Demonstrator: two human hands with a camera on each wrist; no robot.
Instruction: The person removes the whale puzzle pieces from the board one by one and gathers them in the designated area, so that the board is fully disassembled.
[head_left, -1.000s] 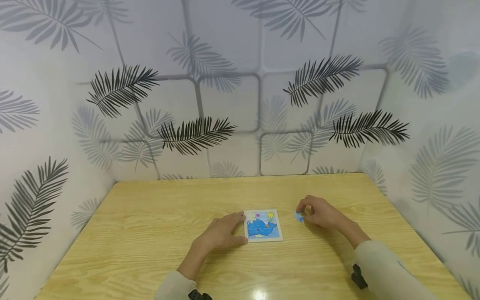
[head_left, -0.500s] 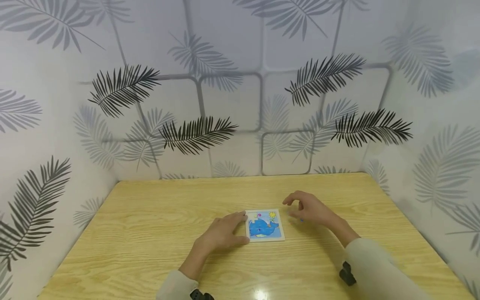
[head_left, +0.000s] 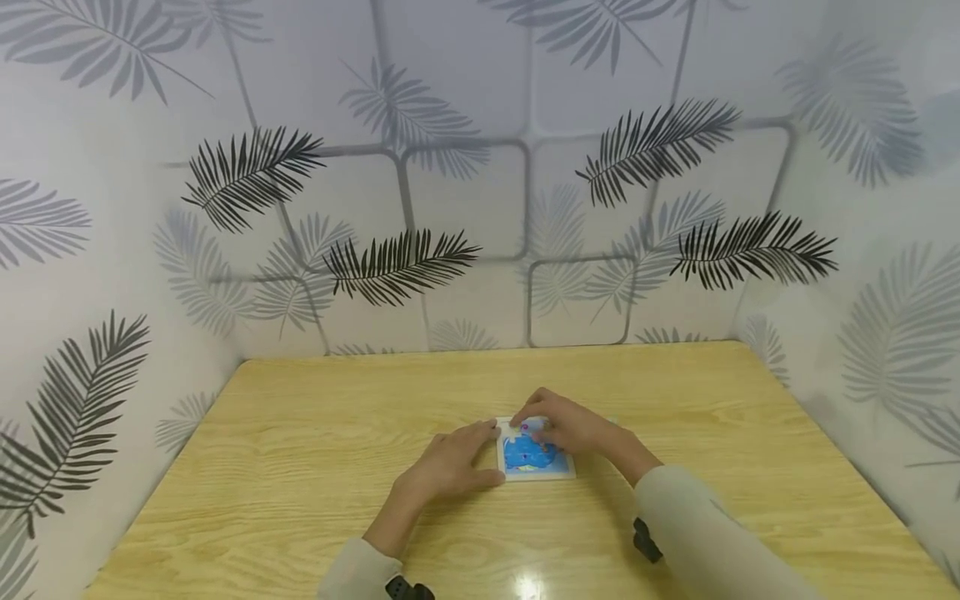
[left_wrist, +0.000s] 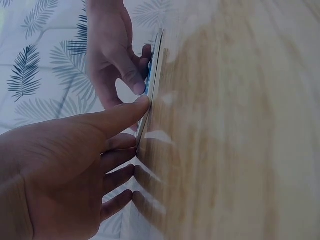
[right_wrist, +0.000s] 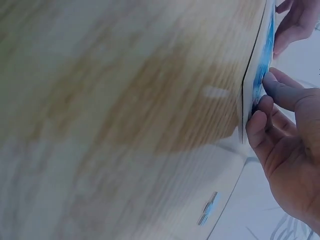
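A small square jigsaw puzzle board (head_left: 540,477) with a pale frame lies on the table, showing a blue whale (head_left: 522,454). My left hand (head_left: 447,467) rests along its left side, index fingertip near the upper corner and thumb at the lower one. In the left wrist view those fingers are fairly straight, their tips at the edge. Over the board's upper part is my right hand (head_left: 573,425), thumb and fingers bent down around a light-blue area with a pink mark. In the right wrist view the thumb touches the blue picture; I cannot tell whether a puzzle piece is pinched.
A blue-edged puzzle piece (right_wrist: 209,209) lies loose on the wooden table (head_left: 337,417), to the right of the board. Behind the table stands a pale wall (head_left: 450,292) with a feather-leaf print. Black straps with a device (head_left: 647,540) sit at the wrists.
My right hand has left the loose blue puzzle piece at the right and moved left over the board. My left hand keeps its place at the board's left side.
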